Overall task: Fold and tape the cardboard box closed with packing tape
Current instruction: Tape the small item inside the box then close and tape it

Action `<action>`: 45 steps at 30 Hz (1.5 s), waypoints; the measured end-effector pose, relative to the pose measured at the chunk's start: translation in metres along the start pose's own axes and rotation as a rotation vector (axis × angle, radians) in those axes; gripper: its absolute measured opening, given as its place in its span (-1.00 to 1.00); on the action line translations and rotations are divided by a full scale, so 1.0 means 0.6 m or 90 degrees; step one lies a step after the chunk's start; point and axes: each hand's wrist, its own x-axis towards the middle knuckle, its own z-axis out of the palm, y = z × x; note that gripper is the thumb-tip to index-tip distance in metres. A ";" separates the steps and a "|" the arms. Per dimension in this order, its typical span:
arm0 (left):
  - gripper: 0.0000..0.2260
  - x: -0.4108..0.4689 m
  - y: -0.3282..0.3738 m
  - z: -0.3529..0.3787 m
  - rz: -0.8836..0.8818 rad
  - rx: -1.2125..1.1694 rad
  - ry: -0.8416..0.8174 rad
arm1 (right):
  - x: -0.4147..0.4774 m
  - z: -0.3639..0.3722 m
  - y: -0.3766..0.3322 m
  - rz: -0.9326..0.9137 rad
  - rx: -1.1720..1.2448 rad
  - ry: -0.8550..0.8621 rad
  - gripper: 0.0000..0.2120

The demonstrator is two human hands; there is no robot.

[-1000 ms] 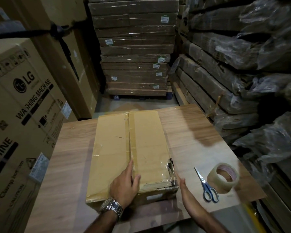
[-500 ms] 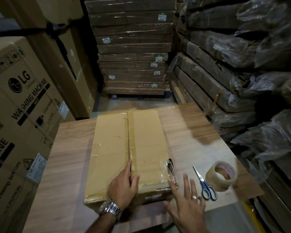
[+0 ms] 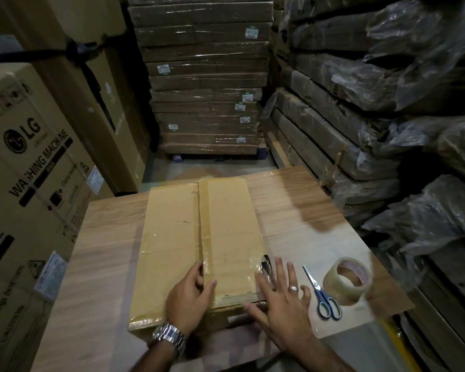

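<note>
**Warehouse table, box under both hands**

Stacked goods close in on every side: a pallet of flat shrink-wrapped cartons (image 3: 204,76) straight ahead, plastic-covered bundles (image 3: 360,108) piled on the right, and on the left a tall washing machine carton (image 3: 24,183) with a black strap (image 3: 38,53) above it. Between them stands a wood-grain table (image 3: 293,210).

The cardboard box (image 3: 172,237) lies lengthwise in the middle of the table, flaps folded down and meeting along a centre seam, with glossy tape showing on its top. To its right, on bare wood, lie blue-handled scissors (image 3: 323,296), and just beyond them a roll of clear packing tape (image 3: 346,281), standing tilted.

The left hand (image 3: 188,299), with a metal wristwatch (image 3: 169,336), lies on the near end of the box, fingers relaxed, forefinger and thumb either side of the seam. The right hand (image 3: 282,304), wearing a ring (image 3: 294,288), is spread wide and grasps nothing; it covers the box's near right corner, fingertips by a torn, shiny patch (image 3: 265,264). Whether it presses down cannot be told.

A second ago the right hand stood edge-on against the box's right side; half a second ago it was spread over the table beside the corner. It has since slid left onto the corner. The left hand, box, scissors and tape have not shifted.
</note>
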 end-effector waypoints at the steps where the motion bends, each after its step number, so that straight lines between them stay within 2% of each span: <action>1: -0.57 0.002 0.000 -0.001 -0.025 -0.041 -0.009 | 0.004 -0.002 -0.002 -0.004 0.006 -0.011 -0.21; 3: -0.62 0.008 0.000 -0.005 -0.056 -0.122 -0.043 | 0.006 -0.005 -0.012 -0.048 0.001 -0.034 -0.13; 5: -0.74 0.011 0.005 -0.011 -0.036 -0.156 -0.049 | 0.006 -0.008 -0.024 -0.095 -0.004 -0.038 -0.17; 7: -0.83 0.011 0.011 -0.024 0.013 -0.129 -0.013 | 0.010 -0.010 -0.031 -0.120 0.009 -0.019 -0.24; 9: -0.74 0.007 0.004 -0.042 0.098 -0.022 0.013 | 0.015 -0.011 -0.029 -0.140 0.020 0.005 -0.29; 13: -0.45 -0.017 -0.038 -0.075 0.206 0.219 -0.068 | 0.023 -0.014 -0.016 -0.177 0.035 0.053 -0.44; 16: -0.29 -0.033 -0.068 -0.085 0.175 0.392 -0.084 | 0.023 -0.016 -0.009 -0.238 0.014 0.095 -0.48; 18: -0.23 -0.034 -0.077 -0.090 0.103 0.416 -0.104 | 0.022 -0.020 0.001 -0.249 0.029 0.129 -0.54; 19: -0.22 -0.034 -0.083 -0.091 0.094 0.409 -0.100 | 0.021 -0.022 0.007 -0.250 0.046 0.144 -0.55; 24: -0.28 -0.049 -0.078 -0.098 0.190 0.340 -0.022 | 0.021 -0.029 0.032 -0.230 0.139 0.214 -0.62; 26: -0.47 -0.063 -0.054 -0.114 0.200 0.308 0.006 | 0.019 -0.036 0.040 -0.206 0.179 0.230 -0.65; 27: -0.59 -0.069 -0.045 -0.122 0.188 0.295 0.023 | 0.018 -0.039 0.043 -0.199 0.193 0.239 -0.66; 29: -0.67 -0.081 -0.026 -0.140 0.165 0.234 0.072 | 0.017 -0.044 0.052 -0.179 0.240 0.255 -0.68; 32: -0.92 -0.097 -0.017 -0.160 -0.008 0.117 0.139 | 0.020 -0.049 0.068 -0.122 0.288 0.284 -0.73; 35: -0.65 -0.119 -0.033 -0.165 -0.127 -0.012 0.196 | 0.026 -0.043 0.086 -0.102 0.254 0.313 -0.65; 38: -0.69 -0.132 -0.055 -0.161 -0.140 -0.053 0.216 | 0.032 -0.036 0.088 -0.165 0.159 0.275 -0.56; 41: -0.71 -0.124 -0.080 -0.159 -0.134 -0.047 0.256 | 0.040 -0.032 0.077 -0.202 0.086 0.209 -0.33; 43: -0.56 -0.117 -0.088 -0.163 -0.132 -0.024 0.285 | 0.049 -0.031 0.070 -0.228 0.043 0.165 -0.34; 45: -0.52 -0.112 -0.096 -0.173 -0.136 0.016 0.296 | 0.058 -0.031 0.068 -0.254 0.021 0.150 -0.48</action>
